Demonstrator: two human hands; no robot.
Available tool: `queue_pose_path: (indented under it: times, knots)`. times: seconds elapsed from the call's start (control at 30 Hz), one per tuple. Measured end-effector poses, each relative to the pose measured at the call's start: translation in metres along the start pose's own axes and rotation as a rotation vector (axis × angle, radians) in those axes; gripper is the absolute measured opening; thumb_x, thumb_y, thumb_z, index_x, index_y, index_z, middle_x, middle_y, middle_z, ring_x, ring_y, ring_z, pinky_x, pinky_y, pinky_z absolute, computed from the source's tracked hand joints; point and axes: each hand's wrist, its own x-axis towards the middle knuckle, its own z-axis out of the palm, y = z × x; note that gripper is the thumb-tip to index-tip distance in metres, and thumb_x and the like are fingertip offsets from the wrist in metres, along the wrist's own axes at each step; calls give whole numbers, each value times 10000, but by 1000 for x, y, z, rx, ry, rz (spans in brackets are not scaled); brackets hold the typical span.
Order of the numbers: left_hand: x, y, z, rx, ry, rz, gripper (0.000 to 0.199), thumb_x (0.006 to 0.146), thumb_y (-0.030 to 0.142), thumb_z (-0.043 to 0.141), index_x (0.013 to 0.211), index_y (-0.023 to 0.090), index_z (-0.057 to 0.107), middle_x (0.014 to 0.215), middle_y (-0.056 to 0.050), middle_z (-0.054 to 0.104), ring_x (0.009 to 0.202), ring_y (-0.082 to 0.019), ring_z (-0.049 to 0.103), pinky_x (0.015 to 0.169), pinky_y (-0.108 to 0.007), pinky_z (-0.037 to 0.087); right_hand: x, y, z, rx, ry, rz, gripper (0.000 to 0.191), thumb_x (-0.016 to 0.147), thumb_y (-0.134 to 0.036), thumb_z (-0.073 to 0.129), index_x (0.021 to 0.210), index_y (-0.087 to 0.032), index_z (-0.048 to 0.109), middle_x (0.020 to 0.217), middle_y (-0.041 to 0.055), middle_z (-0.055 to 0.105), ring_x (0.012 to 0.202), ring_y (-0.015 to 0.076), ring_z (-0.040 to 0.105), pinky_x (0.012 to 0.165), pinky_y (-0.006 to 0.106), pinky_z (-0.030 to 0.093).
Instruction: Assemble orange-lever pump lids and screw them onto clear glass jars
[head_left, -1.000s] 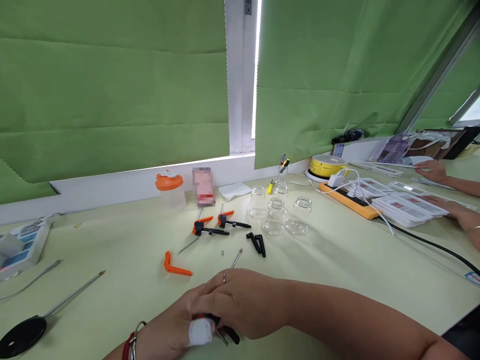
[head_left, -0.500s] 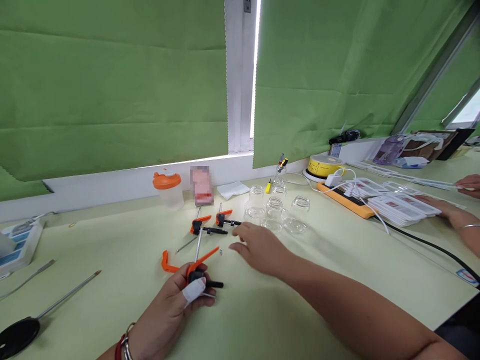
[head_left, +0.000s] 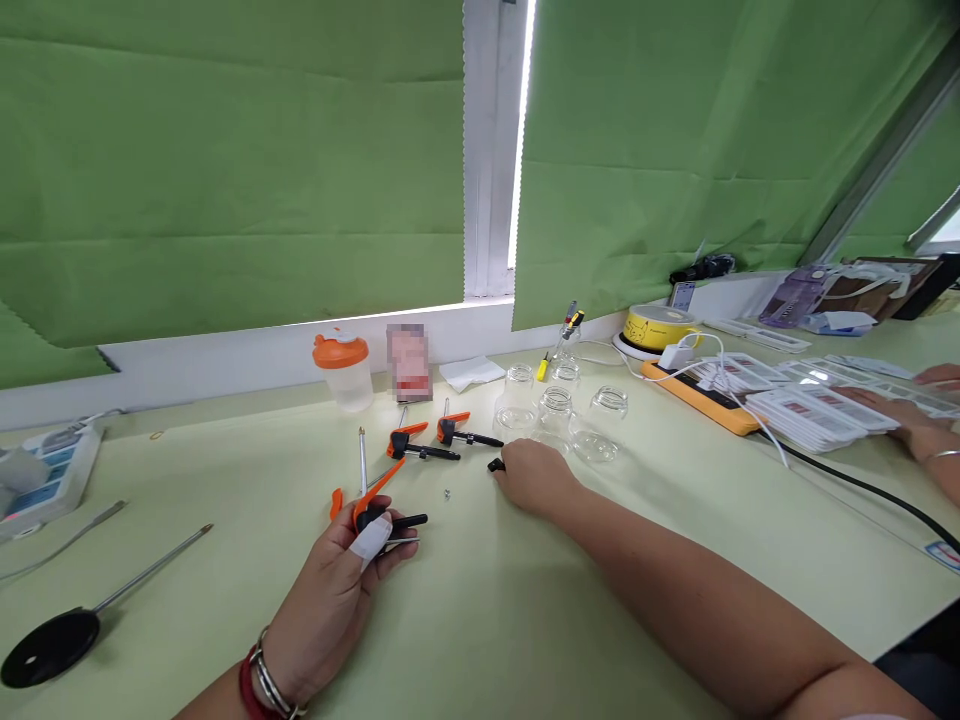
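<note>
My left hand [head_left: 341,575], with white tape on its thumb, is closed around an orange-and-black clamp-like tool [head_left: 375,500] with a metal rod pointing up. Farther right, my right hand [head_left: 538,475] is low over the table with its fingers curled. A small black piece [head_left: 496,465] sticks out at its fingertips; the rest is hidden. Two similar orange-and-black tools, a left one [head_left: 401,442] and a right one [head_left: 454,430], lie beyond my hands. A loose orange part [head_left: 337,502] is partly behind my left hand. Tiny metal bits [head_left: 448,494] lie between my hands.
Several glass jars [head_left: 555,412] stand beyond my right hand, one holding screwdrivers. An orange-lidded cup [head_left: 343,370] is at the back. A black-handled screwdriver [head_left: 56,645] lies left. Rightward are an orange power strip [head_left: 705,402], stacked white trays [head_left: 817,415] and another person's hands [head_left: 896,415].
My right hand has moved slightly right and curled its fingers; a small black piece now shows at them. My left hand has tilted the tool, its rod now leaning left.
</note>
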Motion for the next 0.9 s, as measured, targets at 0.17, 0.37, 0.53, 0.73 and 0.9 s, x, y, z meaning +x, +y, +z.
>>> queue_pose_path:
  times: [0.17,0.37,0.53,0.73,0.9]
  knots:
    - [0,0,-1,-11,13,0,198,780,226,676,969,191,627,944,-27,594,880,-157,632,810,-303,581,-2,-1,-2,20,7,-21,188,858,-225,487,822,-144,652,886,117,664,801,222,619,606,276,389]
    - [0,-1,-2,-29,-10,3,202,792,220,668,985,190,620,953,-25,591,884,-153,632,808,-293,582,-23,-17,-14,228,111,-491,125,835,-260,544,831,-174,634,875,44,634,785,161,573,640,243,372]
    - [-1,-3,-3,-28,-74,-23,195,793,228,674,978,198,620,978,-21,591,906,-161,635,833,-304,571,-36,-33,-11,284,57,-684,101,835,-235,554,816,-159,617,839,40,636,789,162,566,692,255,380]
    - [-2,-6,-5,-13,-117,-51,202,805,260,663,994,201,622,980,-22,593,941,-168,625,867,-319,554,-37,-36,-6,290,12,-658,116,860,-245,528,880,-165,610,839,31,638,741,155,563,633,245,346]
    - [-1,-4,-5,-4,-124,-58,196,808,285,658,984,208,618,999,-22,594,980,-174,614,885,-318,538,-38,-38,-3,317,23,-675,140,880,-257,506,897,-157,603,859,43,623,738,148,544,629,240,340]
